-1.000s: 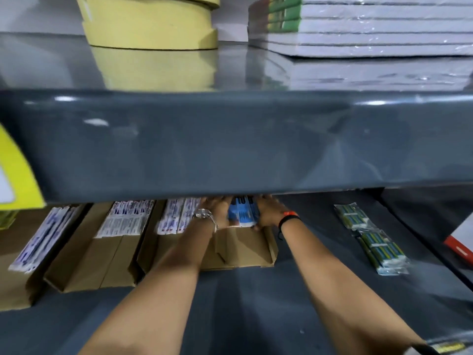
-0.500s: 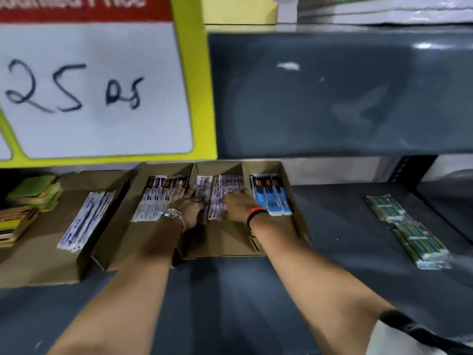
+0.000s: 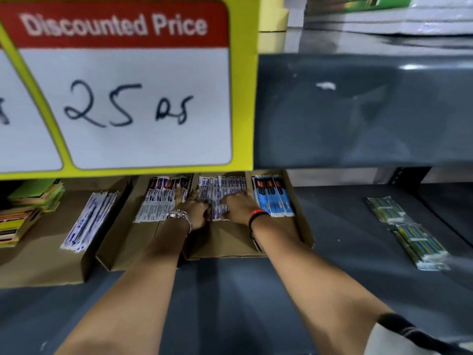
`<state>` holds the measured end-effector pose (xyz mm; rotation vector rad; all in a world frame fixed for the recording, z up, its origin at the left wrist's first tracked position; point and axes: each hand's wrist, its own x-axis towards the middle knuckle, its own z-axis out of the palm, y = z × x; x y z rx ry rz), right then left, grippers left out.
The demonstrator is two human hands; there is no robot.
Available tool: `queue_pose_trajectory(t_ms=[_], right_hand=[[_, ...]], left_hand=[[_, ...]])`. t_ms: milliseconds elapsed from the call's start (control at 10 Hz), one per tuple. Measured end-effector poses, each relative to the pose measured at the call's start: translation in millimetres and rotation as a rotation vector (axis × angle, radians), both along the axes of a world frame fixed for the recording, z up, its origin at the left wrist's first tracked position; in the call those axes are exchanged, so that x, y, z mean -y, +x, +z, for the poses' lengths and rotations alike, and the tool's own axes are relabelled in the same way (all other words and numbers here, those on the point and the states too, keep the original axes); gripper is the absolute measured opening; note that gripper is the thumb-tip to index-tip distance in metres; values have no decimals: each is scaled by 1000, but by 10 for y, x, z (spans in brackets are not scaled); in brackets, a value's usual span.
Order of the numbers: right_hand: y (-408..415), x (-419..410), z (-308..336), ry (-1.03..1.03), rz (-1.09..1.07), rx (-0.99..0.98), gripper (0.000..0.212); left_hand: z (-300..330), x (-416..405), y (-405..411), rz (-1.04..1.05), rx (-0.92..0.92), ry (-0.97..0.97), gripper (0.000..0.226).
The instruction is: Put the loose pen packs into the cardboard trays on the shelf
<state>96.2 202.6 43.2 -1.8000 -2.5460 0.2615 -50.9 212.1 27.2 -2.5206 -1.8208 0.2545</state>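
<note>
Grey shelf point(image 3: 230, 298), price sign point(image 3: 128, 85) hanging above. Cardboard tray point(image 3: 230, 242) centre, blue pen packs point(image 3: 272, 198) at its right. Left hand point(image 3: 195, 211), right hand point(image 3: 236, 206): fingers spread flat, pressing white pen packs point(image 3: 220, 187) into the tray, gripping nothing. Loose green packs point(image 3: 409, 234) far right.

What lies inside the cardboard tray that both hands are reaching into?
The cardboard tray holds white pen packs and blue pen packs. The left hand and right hand cover part of the white ones.
</note>
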Motion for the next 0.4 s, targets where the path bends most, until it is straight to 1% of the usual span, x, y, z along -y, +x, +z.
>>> queue_pose_trajectory(t_ms=[100, 200, 300, 400], right_hand=[[74, 78, 116, 34, -49, -37, 37], [162, 178, 202, 88, -95, -30, 34], [221, 354, 238, 135, -93, -26, 37], [241, 515, 235, 223, -85, 20, 47]], left_hand=[[111, 109, -5, 18, 50, -13, 39], [215, 235, -6, 6, 90, 53, 37], [272, 387, 36, 48, 86, 88, 53], [298, 524, 120, 69, 92, 179, 61]])
